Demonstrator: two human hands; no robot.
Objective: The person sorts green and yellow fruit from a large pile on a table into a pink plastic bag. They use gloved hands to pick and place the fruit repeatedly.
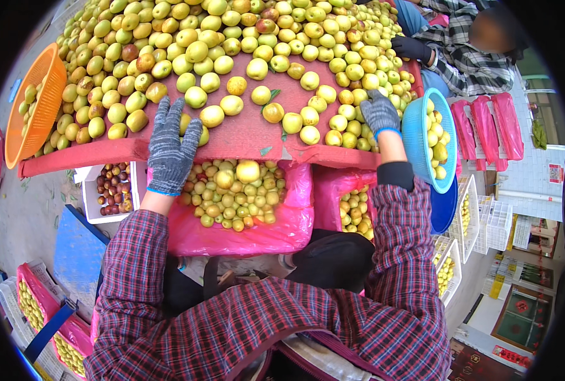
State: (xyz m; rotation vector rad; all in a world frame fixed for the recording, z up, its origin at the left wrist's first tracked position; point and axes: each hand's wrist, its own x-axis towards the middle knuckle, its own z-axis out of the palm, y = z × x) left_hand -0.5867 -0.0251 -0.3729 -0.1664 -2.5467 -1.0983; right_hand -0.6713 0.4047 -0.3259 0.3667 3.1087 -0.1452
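Green-yellow jujubes point(211, 115) lie heaped and scattered on a red cloth-covered table point(244, 139). My left hand point(173, 147), in a grey knit glove, spreads its fingers at the table's front edge, beside a couple of jujubes partly hidden behind it. My right hand point(381, 114), gloved alike, rests on jujubes at the right; its palm side is hidden. Below the edge, a crate lined with pink plastic point(239, 243) contains many jujubes. Two larger-looking, blurred jujubes point(248, 171) appear above that pile, seemingly in mid-air.
An orange basket point(49, 109) stands at the left, a light-blue basket point(418, 138) by my right wrist. Below are a white box of dark-red jujubes point(89, 202) and another pink-lined crate point(325, 200). A co-worker's black-gloved hand point(412, 49) reaches in at the upper right.
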